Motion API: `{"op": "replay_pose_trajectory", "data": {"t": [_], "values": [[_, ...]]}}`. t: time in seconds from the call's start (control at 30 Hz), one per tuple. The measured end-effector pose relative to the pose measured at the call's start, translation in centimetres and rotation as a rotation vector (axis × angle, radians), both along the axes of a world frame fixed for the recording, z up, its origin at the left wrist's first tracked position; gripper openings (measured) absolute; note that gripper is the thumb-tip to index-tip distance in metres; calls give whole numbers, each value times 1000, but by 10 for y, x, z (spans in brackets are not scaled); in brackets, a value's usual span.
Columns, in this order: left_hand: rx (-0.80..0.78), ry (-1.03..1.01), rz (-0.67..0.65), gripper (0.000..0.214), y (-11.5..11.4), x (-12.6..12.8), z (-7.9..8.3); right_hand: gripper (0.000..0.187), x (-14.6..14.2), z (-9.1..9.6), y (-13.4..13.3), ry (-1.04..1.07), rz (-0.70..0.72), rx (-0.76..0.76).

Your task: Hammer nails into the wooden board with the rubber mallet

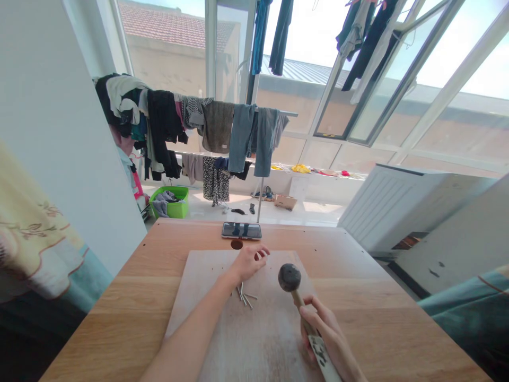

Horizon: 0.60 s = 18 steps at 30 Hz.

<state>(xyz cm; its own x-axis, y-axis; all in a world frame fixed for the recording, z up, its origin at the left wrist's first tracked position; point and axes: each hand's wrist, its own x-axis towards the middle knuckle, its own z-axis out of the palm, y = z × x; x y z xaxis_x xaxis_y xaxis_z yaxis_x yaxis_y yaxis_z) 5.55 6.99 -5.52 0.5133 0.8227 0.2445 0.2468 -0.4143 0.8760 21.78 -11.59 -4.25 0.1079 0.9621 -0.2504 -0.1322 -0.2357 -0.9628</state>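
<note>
My right hand (318, 323) is wrapped round the handle of a rubber mallet (289, 277), its dark round head raised over the right side of a pale wooden board (254, 339). Near the board's far edge, my left hand (251, 260) has its fingers curled and drawn together just above the surface. Whatever the fingertips hold, if anything, is too small to make out. Several loose nails (246, 298) lie in a small pile on the board, close to my left wrist and partly hidden by the forearm. Tiny marks or holes run in a row along the board's far part.
The board rests on a wooden table (131, 297). A phone (241, 231) lies at the table's far edge, behind a dark round spot (236, 244). Beyond are a clothes rack (278, 113), a green basket (181, 204) and windows. A white cabinet (382, 207) stands at the right.
</note>
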Motion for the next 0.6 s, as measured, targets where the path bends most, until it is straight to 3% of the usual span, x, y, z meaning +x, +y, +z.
{"op": "replay_pose_trajectory", "data": {"t": [0.1, 0.23, 0.43, 0.6], "values": [[7, 7, 9, 16, 0, 0, -1, 39, 5, 1, 2, -49, 122, -80], [9, 8, 1, 13, -1, 1, -2, 33, 9, 7, 2, -76, 162, -177], [17, -12, -3, 10, 0, 5, -4, 33, 3, 11, 5, -560, 158, -61], [29, -21, 8, 9, -2, 6, -5, 41, -5, 6, 5, -658, 113, -69]]}}
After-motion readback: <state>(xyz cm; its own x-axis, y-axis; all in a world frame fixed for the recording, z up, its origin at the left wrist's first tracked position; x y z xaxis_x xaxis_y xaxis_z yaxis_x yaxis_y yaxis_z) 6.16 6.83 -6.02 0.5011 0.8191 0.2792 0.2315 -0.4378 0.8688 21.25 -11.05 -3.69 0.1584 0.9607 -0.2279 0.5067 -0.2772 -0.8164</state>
